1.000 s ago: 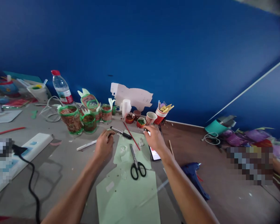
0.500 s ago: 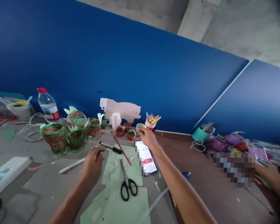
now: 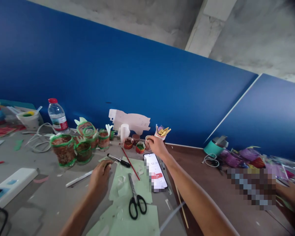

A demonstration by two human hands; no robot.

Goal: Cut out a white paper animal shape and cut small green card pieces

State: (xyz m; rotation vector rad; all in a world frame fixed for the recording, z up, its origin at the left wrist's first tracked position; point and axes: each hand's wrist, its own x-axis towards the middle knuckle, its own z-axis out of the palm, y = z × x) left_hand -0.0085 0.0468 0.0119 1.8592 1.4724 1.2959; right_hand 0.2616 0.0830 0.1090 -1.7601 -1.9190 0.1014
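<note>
My right hand [image 3: 157, 146] reaches forward with its fingers closed at the rim of a small paper cup [image 3: 147, 145], hiding much of it. Under that wrist lies a lit phone [image 3: 157, 173] showing a timer. My left hand [image 3: 100, 172] rests low over the table with its fingers curled together; whatever they hold, if anything, is hidden. Close to it are a black marker [image 3: 119, 160] and a white pen [image 3: 79, 179]. Between my hands, black-handled scissors [image 3: 137, 200] lie on pale green paper [image 3: 151, 214], with a thin red paintbrush [image 3: 130, 163] beyond them.
Brown-and-green painted jars [image 3: 64, 150] stand left, before a water bottle [image 3: 58, 116]. Small paint pots [image 3: 140, 147] and a cup of yellow sticks [image 3: 160, 135] line the blue partition [image 3: 137, 72]. A power strip [image 3: 14, 188] lies left. Another person's hand [image 3: 285, 193] is at the right.
The view has shifted slightly, so the table things sit lower and farther right. My right hand now covers more of the paper cup. My left hand stays curled near the marker.
</note>
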